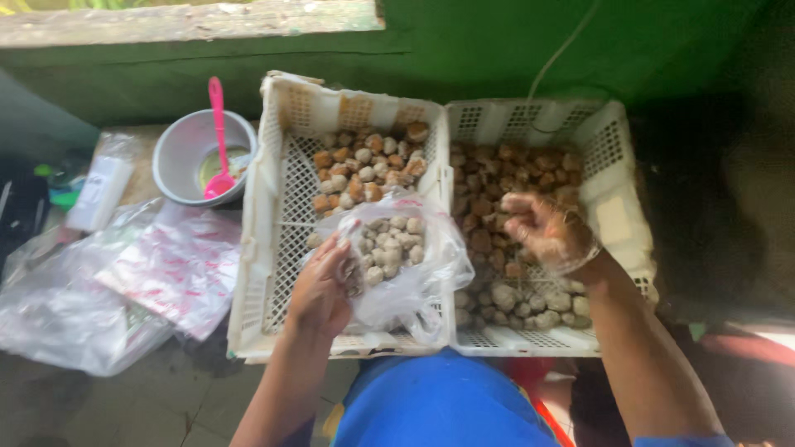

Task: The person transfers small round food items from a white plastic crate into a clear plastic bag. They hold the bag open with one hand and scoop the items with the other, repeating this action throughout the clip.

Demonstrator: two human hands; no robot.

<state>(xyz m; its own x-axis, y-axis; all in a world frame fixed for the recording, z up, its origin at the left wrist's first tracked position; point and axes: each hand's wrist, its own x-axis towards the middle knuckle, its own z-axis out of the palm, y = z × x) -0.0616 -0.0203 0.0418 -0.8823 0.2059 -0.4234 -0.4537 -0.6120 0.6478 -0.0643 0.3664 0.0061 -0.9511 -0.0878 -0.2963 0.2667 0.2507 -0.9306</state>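
Head view: nearest, the left hand pinches the rim of a clear plastic bag half full of small pale round pieces, held over the near end of the left white crate, while the right hand, blurred, closes loosely on a few brown pieces above the right white crate. Left of the crates a heap of empty plastic bags spreads over the floor. Farther off a grey bowl with a pink spoon stands by the green wall.
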